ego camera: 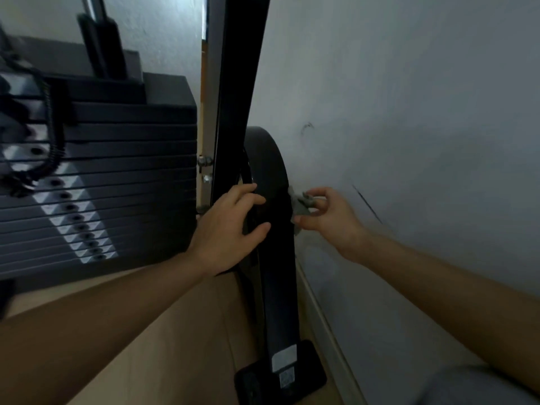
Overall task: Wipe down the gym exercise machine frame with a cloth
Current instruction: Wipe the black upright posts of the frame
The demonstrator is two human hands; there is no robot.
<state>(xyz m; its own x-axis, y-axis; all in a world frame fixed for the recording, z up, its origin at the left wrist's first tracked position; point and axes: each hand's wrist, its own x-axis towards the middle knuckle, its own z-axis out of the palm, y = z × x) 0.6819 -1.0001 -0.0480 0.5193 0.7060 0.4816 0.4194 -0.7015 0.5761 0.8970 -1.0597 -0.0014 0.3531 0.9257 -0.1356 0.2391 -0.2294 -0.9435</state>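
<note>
Your left hand rests with fingers spread and relaxed on the black machine frame at centre, while just right of it your right hand pinches the grey cloth against the frame's wall-side edge.

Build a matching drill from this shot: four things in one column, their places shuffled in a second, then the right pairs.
Things:
1 cloth
2 left hand
3 weight stack
4 wall

Places:
A left of the frame
B pinched by the right hand
C right of the frame
D resting on the frame

Pairs: 1-B, 2-D, 3-A, 4-C
</note>
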